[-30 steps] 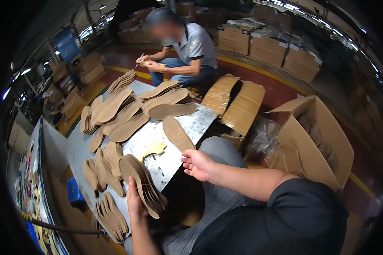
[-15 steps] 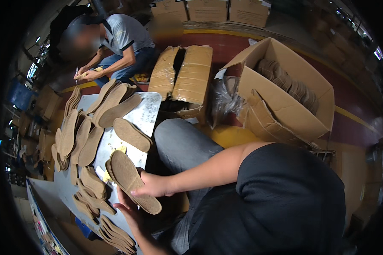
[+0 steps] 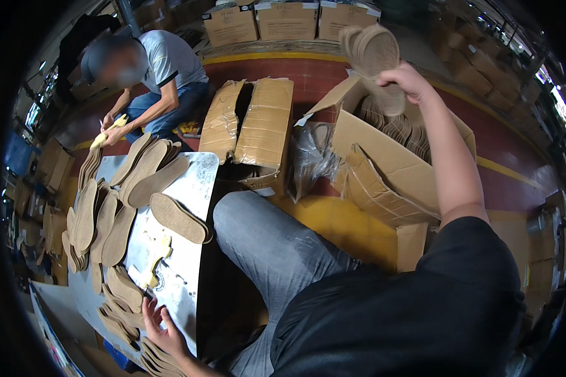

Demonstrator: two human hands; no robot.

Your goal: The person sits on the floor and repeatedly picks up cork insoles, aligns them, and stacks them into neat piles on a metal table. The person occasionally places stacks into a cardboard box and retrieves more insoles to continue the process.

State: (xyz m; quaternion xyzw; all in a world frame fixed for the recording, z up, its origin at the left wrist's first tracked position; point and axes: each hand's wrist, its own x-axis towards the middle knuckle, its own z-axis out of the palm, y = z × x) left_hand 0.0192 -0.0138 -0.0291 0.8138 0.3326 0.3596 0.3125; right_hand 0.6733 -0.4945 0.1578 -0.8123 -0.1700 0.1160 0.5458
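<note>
My right hand (image 3: 405, 83) is raised over the open cardboard box (image 3: 383, 166), closed around a small stack of brown cork-like insoles (image 3: 374, 53), which is blurred by motion. Similar insoles (image 3: 393, 129) lie in rows inside that box. My left hand (image 3: 165, 330) is at the near part of the metal table (image 3: 185, 276), fingers apart and holding nothing. Close to its fingertips are a yellow, narrow item (image 3: 159, 261) and a small white piece. Several piles of insoles (image 3: 113, 220) cover the table's left side, and a short pile (image 3: 179, 218) sits at its right edge.
Across the table a crouching person (image 3: 170, 75) holds a yellow piece (image 3: 110, 131) and a thin tool. A taped carton (image 3: 264, 122) and clear plastic wrap (image 3: 314, 157) stand between the table and the open box. More cartons (image 3: 286, 22) line the back.
My right hand has carried the insoles from over the table up and right to above the box. My left hand has come off them and moved down and left. The view has shifted slightly.
</note>
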